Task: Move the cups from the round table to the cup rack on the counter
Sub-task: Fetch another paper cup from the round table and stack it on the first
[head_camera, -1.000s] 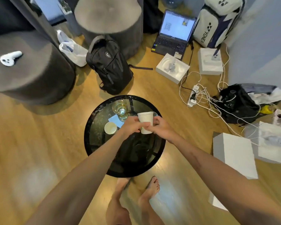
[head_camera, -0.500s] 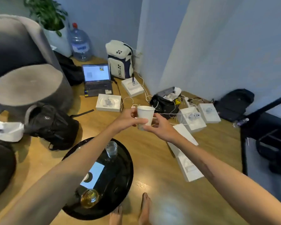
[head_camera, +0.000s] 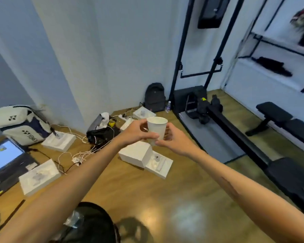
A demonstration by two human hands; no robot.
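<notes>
A white paper cup [head_camera: 157, 127] is held upright in mid-air in front of me, above the wooden floor. My left hand [head_camera: 135, 133] grips its left side with thumb and fingers curled round it. My right hand [head_camera: 172, 139] holds its right side and lower edge. The black round table [head_camera: 96, 218] shows only as a dark edge at the bottom, partly behind my left arm, with a clear glass [head_camera: 74, 219] blurred on it. No cup rack or counter is in view.
White boxes [head_camera: 137, 155] and tangled cables [head_camera: 81, 155] litter the floor ahead. A laptop [head_camera: 5, 158] and a white sports bag [head_camera: 19, 123] lie at the left. A black frame [head_camera: 197, 72], weight bench [head_camera: 274, 114] and wall shelves [head_camera: 277, 67] stand at the right.
The cup was lifted off the round table and is carried in both hands. My view has swung right, away from the table, toward the black frame and shelves.
</notes>
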